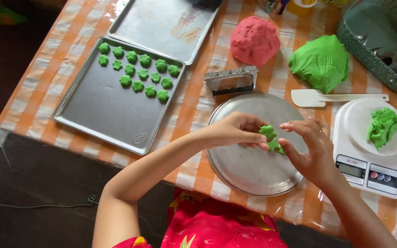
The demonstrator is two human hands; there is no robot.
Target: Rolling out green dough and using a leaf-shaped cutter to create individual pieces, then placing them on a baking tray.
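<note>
while pinched: fingers (258, 138) on green dough (269, 134)

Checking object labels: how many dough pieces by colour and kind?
Green shaped pieces on baking tray: 16
Green piece in left hand: 1
Green lumps, on table and scale: 2
Red lump: 1
Total: 20
</note>
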